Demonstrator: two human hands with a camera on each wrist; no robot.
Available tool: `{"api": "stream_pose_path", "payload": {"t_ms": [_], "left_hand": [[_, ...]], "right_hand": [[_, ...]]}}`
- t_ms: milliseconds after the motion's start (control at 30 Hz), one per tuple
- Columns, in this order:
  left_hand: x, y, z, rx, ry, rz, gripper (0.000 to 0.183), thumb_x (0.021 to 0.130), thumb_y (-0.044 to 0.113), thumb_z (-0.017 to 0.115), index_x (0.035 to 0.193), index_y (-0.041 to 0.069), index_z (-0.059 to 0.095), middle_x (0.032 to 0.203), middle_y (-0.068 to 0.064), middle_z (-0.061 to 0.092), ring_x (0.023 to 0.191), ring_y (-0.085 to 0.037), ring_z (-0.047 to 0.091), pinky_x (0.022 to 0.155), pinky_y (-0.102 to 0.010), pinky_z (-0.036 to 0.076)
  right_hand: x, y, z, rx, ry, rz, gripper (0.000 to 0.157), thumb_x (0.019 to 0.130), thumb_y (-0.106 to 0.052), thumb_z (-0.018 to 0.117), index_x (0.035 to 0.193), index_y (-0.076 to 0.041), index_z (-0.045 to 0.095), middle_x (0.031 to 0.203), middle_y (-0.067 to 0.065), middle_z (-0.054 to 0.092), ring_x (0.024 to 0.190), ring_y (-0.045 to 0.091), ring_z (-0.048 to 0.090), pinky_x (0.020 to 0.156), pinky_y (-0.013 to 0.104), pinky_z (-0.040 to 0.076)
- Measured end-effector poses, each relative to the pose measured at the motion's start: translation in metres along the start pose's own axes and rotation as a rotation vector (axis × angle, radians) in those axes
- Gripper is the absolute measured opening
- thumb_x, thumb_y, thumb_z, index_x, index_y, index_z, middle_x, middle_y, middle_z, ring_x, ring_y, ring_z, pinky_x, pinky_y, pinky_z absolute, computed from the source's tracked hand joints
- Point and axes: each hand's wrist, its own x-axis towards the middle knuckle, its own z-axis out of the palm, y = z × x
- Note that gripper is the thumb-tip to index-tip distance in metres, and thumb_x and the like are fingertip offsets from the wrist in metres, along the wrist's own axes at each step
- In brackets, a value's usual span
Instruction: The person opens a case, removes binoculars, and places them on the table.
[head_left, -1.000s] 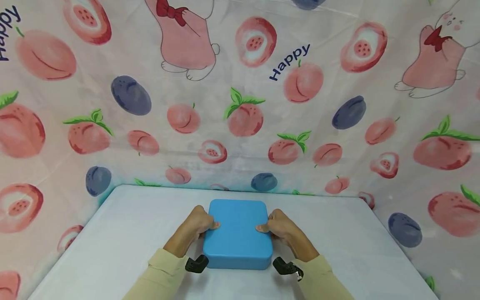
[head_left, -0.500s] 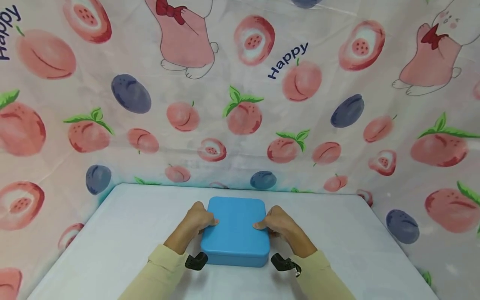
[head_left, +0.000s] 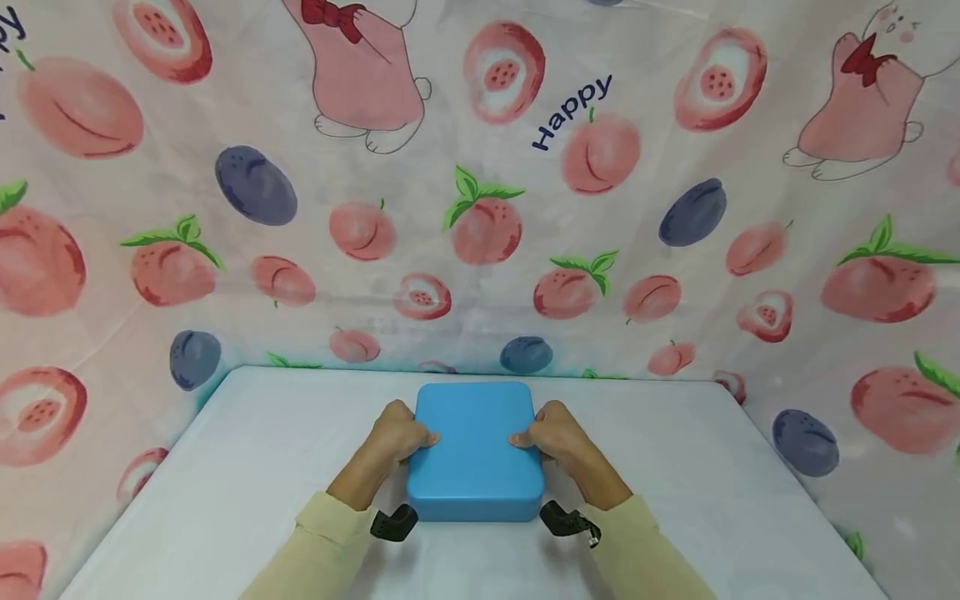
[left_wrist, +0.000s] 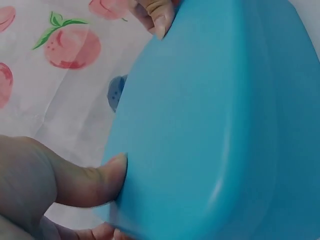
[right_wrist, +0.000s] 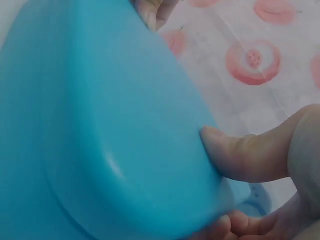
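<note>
The left hand (head_left: 399, 435) grips the left side of the blue box (head_left: 476, 454) and the right hand (head_left: 557, 433) its right side, with the desk (head_left: 292, 442) beneath it, in what seems a two-handed holding step whose next move would call for even force.

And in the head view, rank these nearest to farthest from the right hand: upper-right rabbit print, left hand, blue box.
1. Blue box, its right side gripped by the right hand.
2. Left hand, across the box at its left edge.
3. Rabbit print, upper right on the backdrop cloth.
</note>
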Motion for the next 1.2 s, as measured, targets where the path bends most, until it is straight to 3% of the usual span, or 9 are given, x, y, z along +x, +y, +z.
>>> {"api": "stream_pose_path", "payload": {"t_ms": [200, 433, 667, 833, 1200], "left_hand": [[-0.006, 0.005, -0.011, -0.019, 0.018, 0.016, 0.039, 0.09, 0.015, 0.082, 0.109, -0.005, 0.055, 0.104, -0.021, 0.06, 0.087, -0.028, 0.059, 0.062, -0.031, 0.051], [-0.016, 0.006, -0.024, -0.052, 0.04, 0.024, 0.039, 0.092, 0.019, 0.081, 0.115, -0.005, 0.06, 0.115, -0.024, 0.064, 0.093, -0.029, 0.065, 0.069, -0.031, 0.055], [-0.025, 0.009, -0.039, -0.105, 0.034, 0.056, 0.049, 0.093, 0.016, 0.079, 0.13, -0.009, 0.059, 0.125, -0.027, 0.064, 0.105, -0.033, 0.069, 0.083, -0.042, 0.063], [-0.03, 0.007, -0.048, -0.141, 0.019, 0.057, 0.053, 0.095, 0.014, 0.076, 0.138, -0.011, 0.057, 0.134, -0.029, 0.063, 0.117, -0.038, 0.071, 0.096, -0.049, 0.062], [-0.042, 0.003, -0.071, -0.047, 0.028, 0.105, 0.057, 0.094, 0.016, 0.077, 0.138, -0.014, 0.057, 0.136, -0.032, 0.064, 0.114, -0.039, 0.072, 0.096, -0.051, 0.061]], "right_hand": [[-0.01, -0.005, -0.006, 0.021, 0.052, -0.013, 0.04, 0.083, -0.012, 0.088, 0.089, -0.002, 0.05, 0.081, 0.01, 0.048, 0.069, 0.022, 0.051, 0.057, 0.031, 0.049], [-0.021, -0.013, -0.004, 0.016, 0.084, -0.06, 0.037, 0.085, -0.015, 0.087, 0.101, 0.002, 0.059, 0.095, 0.015, 0.059, 0.081, 0.024, 0.062, 0.065, 0.032, 0.056], [-0.032, -0.021, -0.005, 0.097, 0.078, -0.12, 0.031, 0.086, -0.01, 0.085, 0.103, 0.002, 0.062, 0.084, 0.01, 0.057, 0.075, 0.022, 0.058, 0.067, 0.036, 0.057], [-0.039, -0.029, -0.005, 0.093, 0.08, -0.134, 0.029, 0.087, -0.011, 0.085, 0.103, 0.001, 0.064, 0.087, 0.009, 0.059, 0.075, 0.022, 0.059, 0.067, 0.032, 0.056], [-0.058, -0.04, 0.007, 0.093, 0.054, -0.172, 0.032, 0.088, -0.01, 0.083, 0.111, 0.003, 0.066, 0.097, 0.013, 0.064, 0.084, 0.023, 0.065, 0.075, 0.037, 0.063]]}}
